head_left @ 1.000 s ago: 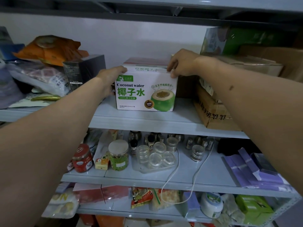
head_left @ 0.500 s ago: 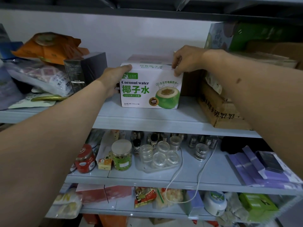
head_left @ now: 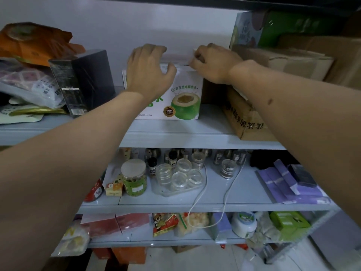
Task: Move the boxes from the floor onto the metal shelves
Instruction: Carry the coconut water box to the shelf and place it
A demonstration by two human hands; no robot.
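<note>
A white and green coconut water box stands on the upper metal shelf, pushed back between a dark box and brown cartons. My left hand lies over the box's top front edge, fingers spread and loosely bent, thumb pointing right; it covers the left part of the print. My right hand has its fingers curled on the box's top right corner. The box top behind both hands is mostly hidden.
A tall dark box and stacked bags stand left of the coconut box. Brown cartons and a green box crowd the right. The lower shelves hold jars, clear lids, purple packs and a white cable.
The coconut water box has slid further back on the shelf. My left hand left the box's left side and now lies over its top front. My right hand stays at the top right corner.
</note>
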